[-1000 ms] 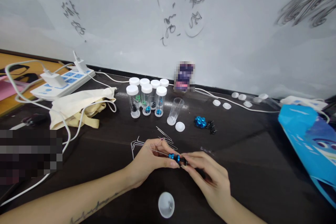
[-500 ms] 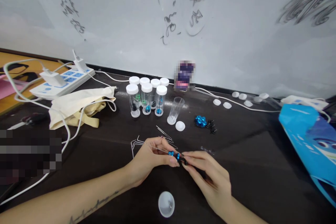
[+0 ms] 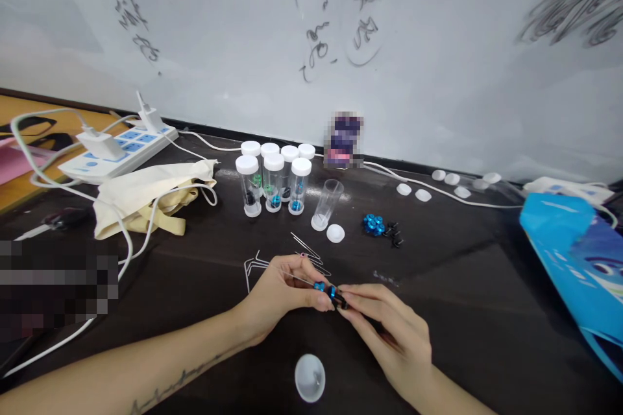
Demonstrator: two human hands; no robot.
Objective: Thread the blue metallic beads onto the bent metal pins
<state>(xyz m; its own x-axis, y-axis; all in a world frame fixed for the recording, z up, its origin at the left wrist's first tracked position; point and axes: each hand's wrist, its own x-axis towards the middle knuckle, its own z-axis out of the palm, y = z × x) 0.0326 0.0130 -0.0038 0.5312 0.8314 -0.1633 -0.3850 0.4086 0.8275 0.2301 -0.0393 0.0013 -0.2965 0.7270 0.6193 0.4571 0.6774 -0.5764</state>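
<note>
My left hand (image 3: 287,288) pinches small blue metal parts (image 3: 320,286) between thumb and fingers. A thin metal rod (image 3: 298,278) runs from inside this hand to the blue parts. The fingertips of my right hand (image 3: 399,324) meet the left ones and close on small black parts (image 3: 341,301) at the other end of the blue pieces. How they join is hidden by the fingers. Several L-shaped hex keys (image 3: 253,264) lie behind my left hand. Beyond my right hand are a cluster of blue parts (image 3: 374,225) and several black screw-like pieces (image 3: 393,235).
Capped clear tubes (image 3: 273,185) stand behind, near an uncapped tube (image 3: 327,204) and a white cap (image 3: 335,233). A white cup (image 3: 310,378) sits in front. White caps (image 3: 423,195) and a blue bag (image 3: 569,259) are right; a cloth bag (image 3: 146,191) and power strip (image 3: 129,146) left.
The view has shifted very slightly. Both hands keep their grip on the small parts, with almost no visible movement.
</note>
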